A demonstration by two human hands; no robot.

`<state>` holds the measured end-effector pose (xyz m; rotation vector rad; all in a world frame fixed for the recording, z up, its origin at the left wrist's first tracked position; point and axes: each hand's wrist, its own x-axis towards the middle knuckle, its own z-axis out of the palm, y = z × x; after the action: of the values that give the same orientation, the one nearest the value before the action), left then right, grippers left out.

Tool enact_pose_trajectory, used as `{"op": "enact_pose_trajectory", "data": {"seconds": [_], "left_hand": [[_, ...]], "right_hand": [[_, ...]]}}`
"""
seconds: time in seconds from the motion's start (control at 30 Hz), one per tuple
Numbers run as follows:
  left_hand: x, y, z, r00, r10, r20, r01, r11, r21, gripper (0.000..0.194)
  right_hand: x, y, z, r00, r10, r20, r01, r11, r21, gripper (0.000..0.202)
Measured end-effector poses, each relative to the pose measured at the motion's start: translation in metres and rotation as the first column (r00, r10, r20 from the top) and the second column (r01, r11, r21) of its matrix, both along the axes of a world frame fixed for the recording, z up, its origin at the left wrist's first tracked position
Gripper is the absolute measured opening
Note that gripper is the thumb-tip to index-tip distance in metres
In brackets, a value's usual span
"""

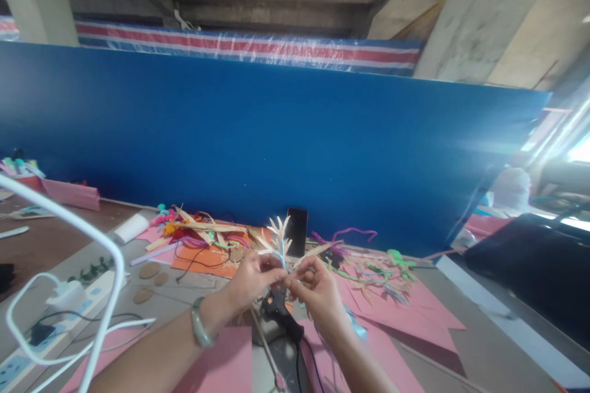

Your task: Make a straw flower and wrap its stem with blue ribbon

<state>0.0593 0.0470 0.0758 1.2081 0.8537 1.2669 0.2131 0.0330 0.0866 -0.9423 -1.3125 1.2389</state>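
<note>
My left hand [258, 279] is closed, thumb and fingers pinching the lower part of a craft flower [282, 245]. Pale, pointed leaves or petals spread from the flower's light-blue stem, which stands upright above my fingers. Close by on the right, my right hand [313, 285] has its thumb and fingertips pressed together at the base of the same piece. Exactly what lies between those right fingertips is too small to make out. Under both hands a black glue gun [282, 313] rests on the table, its cord running toward me. A greenish bangle [203, 322] circles my left wrist.
A dark phone [297, 230] leans against the blue panel [276, 147]. Husk strips and coloured pipe cleaners [198, 233] lie left; more craft pieces [387, 273] cover pink paper [428, 319] on the right. A power strip [64, 325] and white lamp arm [117, 270] stand left.
</note>
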Motion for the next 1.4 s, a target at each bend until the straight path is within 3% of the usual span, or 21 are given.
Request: {"op": "enact_pose_trajectory", "data": {"seconds": [0.17,0.27,0.37,0.47,0.7,0.9,1.07,1.23,1.4], "left_hand": [[0.002,-0.004,-0.004,0.999,0.021,0.035,-0.023,0.999,0.045,0.023],[0.002,-0.004,-0.002,1.0,0.003,0.031,-0.004,0.999,0.033,0.026],[0.0,-0.002,0.002,0.996,0.04,-0.076,-0.038,0.999,0.03,0.024],[-0.003,-0.003,0.004,0.985,0.072,-0.154,-0.056,0.993,0.105,0.022],[-0.004,-0.007,0.006,0.979,0.005,-0.204,0.04,0.976,0.214,0.025],[-0.003,-0.012,0.013,0.966,0.025,-0.258,0.044,0.965,0.258,0.024],[0.003,-0.013,0.009,0.991,0.012,-0.135,0.01,0.987,0.162,0.024],[0.009,-0.011,0.002,0.998,0.035,-0.047,-0.03,0.995,0.098,0.027],[0.004,-0.005,-0.009,0.996,0.033,-0.088,-0.025,0.996,0.087,0.028]], "right_hand": [[-0.002,-0.003,-0.001,0.971,-0.159,0.179,0.124,0.973,0.193,0.035],[0.001,-0.004,0.001,0.978,-0.087,0.19,0.065,0.991,0.12,0.035],[0.004,-0.004,0.006,0.987,-0.009,0.158,0.003,0.999,0.037,0.04],[0.005,-0.004,0.01,0.98,-0.026,0.195,0.013,0.998,0.065,0.037],[0.003,-0.006,0.012,0.965,-0.044,0.257,0.019,0.995,0.098,0.03],[0.001,-0.011,0.015,0.953,-0.086,0.289,0.042,0.987,0.156,0.021],[0.0,-0.014,0.015,0.951,-0.109,0.291,0.056,0.982,0.183,0.023],[-0.001,-0.011,0.005,0.941,-0.153,0.302,0.083,0.969,0.231,0.023],[-0.003,-0.01,0.004,0.953,-0.168,0.253,0.118,0.973,0.2,0.027]]}}
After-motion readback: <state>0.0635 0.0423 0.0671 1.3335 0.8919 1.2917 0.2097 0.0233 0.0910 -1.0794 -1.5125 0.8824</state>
